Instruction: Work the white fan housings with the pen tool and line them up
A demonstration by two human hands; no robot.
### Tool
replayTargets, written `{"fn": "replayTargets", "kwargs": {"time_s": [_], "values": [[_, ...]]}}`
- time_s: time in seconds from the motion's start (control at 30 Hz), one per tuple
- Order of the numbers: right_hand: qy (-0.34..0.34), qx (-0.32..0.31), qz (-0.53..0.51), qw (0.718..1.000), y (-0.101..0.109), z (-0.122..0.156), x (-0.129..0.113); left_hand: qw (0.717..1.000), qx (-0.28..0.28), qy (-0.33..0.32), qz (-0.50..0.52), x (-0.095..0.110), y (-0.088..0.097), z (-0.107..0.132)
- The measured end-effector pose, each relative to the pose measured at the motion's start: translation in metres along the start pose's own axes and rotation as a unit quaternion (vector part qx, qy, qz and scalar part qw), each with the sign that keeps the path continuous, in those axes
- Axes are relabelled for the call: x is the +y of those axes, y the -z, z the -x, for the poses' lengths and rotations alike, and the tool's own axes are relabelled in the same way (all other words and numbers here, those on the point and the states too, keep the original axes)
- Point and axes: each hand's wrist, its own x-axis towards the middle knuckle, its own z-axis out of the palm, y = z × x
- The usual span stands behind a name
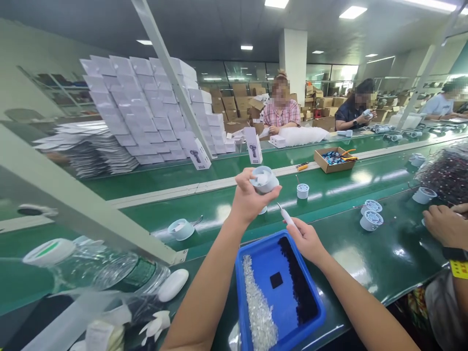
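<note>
Raised over the belt, my left hand (245, 202) grips a light blue round plastic housing (269, 184) with its open side tilted up; something white shows inside. Lower and to the right, my right hand (310, 242) is closed around a white pen-like tool (287, 216). Its thin metal tip points up toward the housing, apart from it. Beneath both hands lies a blue tray (266, 258). Clear small pieces (256, 304) fill its left side, black small pieces (304, 297) its right, and one black square (276, 280) lies between.
More housings (181, 229) stand along the green belt (208, 209). A plastic bottle (106, 268) lies at left beside a slanted metal post (87, 200). A cardboard box (334, 161) sits beyond. At right is a co-worker's hand (446, 225); several people work opposite.
</note>
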Motion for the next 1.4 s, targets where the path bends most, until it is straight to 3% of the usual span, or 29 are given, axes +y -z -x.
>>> {"fn": "replayTargets", "kwargs": {"time_s": [0.13, 0.3, 0.37, 0.5, 0.63, 0.77, 1.0, 1.13, 1.2, 1.3, 1.33, 1.4], "values": [[-0.009, -0.008, -0.003, 1.000, -0.002, 0.000, 0.002, 0.996, -0.062, -0.035, -0.057, 0.001, 0.006, -0.001], [-0.020, 0.002, -0.010, 1.000, 0.000, -0.004, 0.003, 0.987, -0.098, 0.078, -0.104, 0.000, 0.022, -0.008], [-0.021, 0.014, -0.005, 1.000, 0.000, -0.005, 0.002, 0.968, -0.150, 0.116, -0.165, -0.004, 0.031, -0.013], [-0.020, 0.035, -0.004, 0.999, -0.001, -0.005, -0.001, 0.897, -0.277, 0.188, -0.287, -0.027, 0.037, -0.018], [-0.042, 0.035, -0.019, 0.998, -0.001, -0.004, 0.000, 0.858, -0.317, 0.247, -0.321, -0.063, 0.025, -0.009], [-0.036, 0.032, -0.033, 0.998, 0.000, -0.005, 0.002, 0.866, -0.305, 0.234, -0.320, -0.081, 0.008, 0.002], [-0.004, 0.038, -0.091, 0.995, 0.003, -0.001, 0.004, 0.897, -0.302, 0.165, -0.279, -0.077, -0.018, 0.011], [0.037, 0.007, -0.138, 0.990, 0.003, 0.003, -0.002, 0.913, -0.283, 0.161, -0.245, -0.067, -0.024, 0.002], [0.044, -0.037, -0.143, 0.988, -0.001, 0.004, -0.005, 0.942, -0.234, 0.141, -0.196, -0.052, -0.023, -0.006], [0.047, -0.085, -0.132, 0.986, -0.011, 0.008, -0.004, 0.994, -0.088, 0.072, 0.003, -0.011, -0.009, -0.014], [0.046, -0.099, -0.124, 0.986, -0.013, 0.009, -0.003, 0.994, -0.070, 0.061, 0.053, 0.008, -0.001, -0.013], [0.051, -0.122, -0.094, 0.987, -0.018, 0.012, 0.000, 0.987, -0.102, 0.054, 0.115, 0.045, 0.017, -0.003]]}}
